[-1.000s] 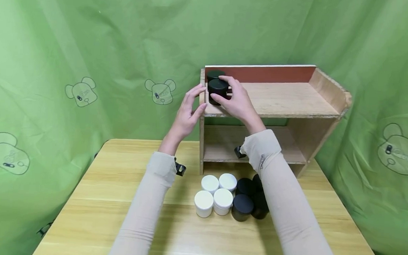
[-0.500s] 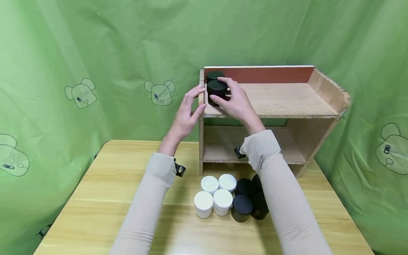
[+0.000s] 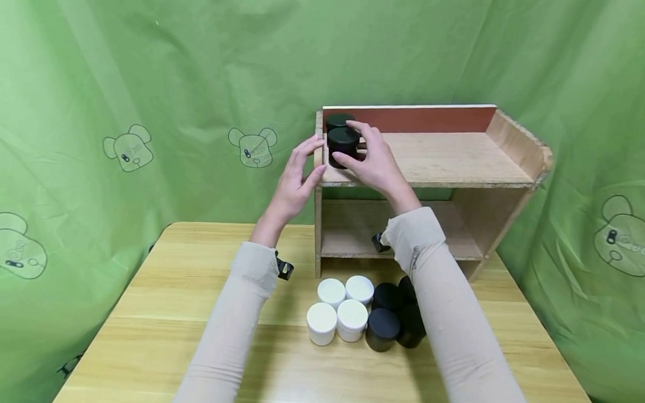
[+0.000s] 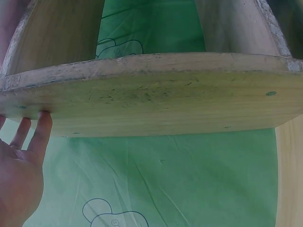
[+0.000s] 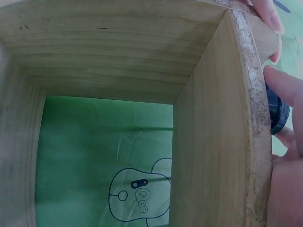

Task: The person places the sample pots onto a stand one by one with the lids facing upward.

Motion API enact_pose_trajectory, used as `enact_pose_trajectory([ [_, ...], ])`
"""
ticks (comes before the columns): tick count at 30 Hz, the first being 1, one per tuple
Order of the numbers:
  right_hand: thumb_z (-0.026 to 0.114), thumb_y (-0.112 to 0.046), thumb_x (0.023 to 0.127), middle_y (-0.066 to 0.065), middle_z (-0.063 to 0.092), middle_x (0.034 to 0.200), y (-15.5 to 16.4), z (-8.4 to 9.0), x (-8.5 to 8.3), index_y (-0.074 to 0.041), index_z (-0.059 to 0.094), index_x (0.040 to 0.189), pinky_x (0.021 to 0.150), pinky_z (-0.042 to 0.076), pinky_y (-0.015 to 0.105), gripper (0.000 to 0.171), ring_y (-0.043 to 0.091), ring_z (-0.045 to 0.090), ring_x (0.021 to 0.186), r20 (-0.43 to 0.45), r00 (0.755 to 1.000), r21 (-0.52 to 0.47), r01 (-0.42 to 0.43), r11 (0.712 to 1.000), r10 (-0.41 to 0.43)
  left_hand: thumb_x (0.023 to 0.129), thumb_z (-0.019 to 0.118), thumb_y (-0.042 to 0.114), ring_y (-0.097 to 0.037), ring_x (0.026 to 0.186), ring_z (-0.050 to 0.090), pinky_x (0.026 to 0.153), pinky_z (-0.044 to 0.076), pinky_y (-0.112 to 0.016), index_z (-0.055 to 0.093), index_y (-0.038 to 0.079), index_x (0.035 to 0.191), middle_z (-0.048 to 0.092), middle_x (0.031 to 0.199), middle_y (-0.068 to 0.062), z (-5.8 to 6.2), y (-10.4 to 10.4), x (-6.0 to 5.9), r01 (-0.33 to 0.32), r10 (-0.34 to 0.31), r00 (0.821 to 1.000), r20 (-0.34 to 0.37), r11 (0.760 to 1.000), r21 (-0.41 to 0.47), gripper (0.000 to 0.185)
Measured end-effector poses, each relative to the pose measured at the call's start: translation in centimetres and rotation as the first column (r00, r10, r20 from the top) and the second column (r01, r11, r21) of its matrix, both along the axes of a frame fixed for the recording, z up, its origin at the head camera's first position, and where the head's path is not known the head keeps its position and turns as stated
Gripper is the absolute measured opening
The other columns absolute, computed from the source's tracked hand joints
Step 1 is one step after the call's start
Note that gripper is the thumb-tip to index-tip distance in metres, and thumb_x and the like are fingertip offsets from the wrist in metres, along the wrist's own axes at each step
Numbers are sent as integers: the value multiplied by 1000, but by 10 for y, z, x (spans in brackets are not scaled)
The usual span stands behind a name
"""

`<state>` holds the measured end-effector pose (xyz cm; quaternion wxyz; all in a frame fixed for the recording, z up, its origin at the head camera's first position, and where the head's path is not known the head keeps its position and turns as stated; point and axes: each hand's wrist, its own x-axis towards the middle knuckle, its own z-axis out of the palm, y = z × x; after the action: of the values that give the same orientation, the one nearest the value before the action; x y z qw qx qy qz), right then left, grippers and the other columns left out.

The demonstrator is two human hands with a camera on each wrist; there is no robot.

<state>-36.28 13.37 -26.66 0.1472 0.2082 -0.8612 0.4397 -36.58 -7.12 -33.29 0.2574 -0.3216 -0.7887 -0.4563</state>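
In the head view, my right hand (image 3: 376, 159) holds a black lidded jar (image 3: 343, 144) at the left end of the shelf's top board. Its thumb is at the jar's front and its fingers are round the right side. Behind that jar stands a second black jar (image 3: 338, 120), partly covered. My left hand (image 3: 293, 183) rests its fingertips on the shelf's left side panel (image 3: 318, 225), with fingers fairly straight. The left wrist view shows that hand (image 4: 21, 175) touching the panel's outer face. In the right wrist view, the board's edge hides most of the held jar (image 5: 275, 111).
The wooden shelf (image 3: 452, 155) has a red-brown back strip, a raised right end and a lower board (image 3: 354, 223). On the table (image 3: 190, 315) in front stand several white jars (image 3: 322, 320) beside several black jars (image 3: 383, 325), some behind the right sleeve. Green curtain (image 3: 172, 72) surrounds everything.
Hardly anything differs. The right index fingertip sits slightly farther right on the jar's lid edge, while the jar and left hand stay in place.
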Motion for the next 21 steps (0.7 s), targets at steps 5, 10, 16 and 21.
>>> enact_pose_trajectory([
  [5,77,-26,94,21,43,149,2,-2,1,-15,38,159,111,52,47,77,39,55,133,-27,1000,-53,6,999,-7,108,53,29,-12,155,29,128,25,-45,40,23,156,32,168,-1,0,1,0,-1,1,1000,-4,1000,-1,51],
  [10,78,-23,93,21,46,144,4,-4,4,-13,42,157,113,50,47,74,36,55,131,-109,994,-104,10,995,-21,108,53,28,-12,155,29,129,24,-41,40,21,156,33,168,-1,0,1,-1,2,-2,1000,-11,1000,0,50],
  [16,79,-19,92,20,47,143,9,-8,11,-14,47,154,113,50,47,70,34,54,131,-182,982,-205,5,979,-43,107,53,27,-11,155,29,129,24,-39,41,21,155,33,168,-1,-1,1,-2,-1,1,1000,-13,1000,2,50],
  [21,78,-18,92,19,48,141,16,-11,19,-16,50,152,112,49,48,66,34,56,128,-195,980,-230,-2,973,-44,108,53,28,-12,155,29,129,25,-42,40,20,156,32,168,0,0,0,-2,3,-3,1000,-14,1000,1,51],
])
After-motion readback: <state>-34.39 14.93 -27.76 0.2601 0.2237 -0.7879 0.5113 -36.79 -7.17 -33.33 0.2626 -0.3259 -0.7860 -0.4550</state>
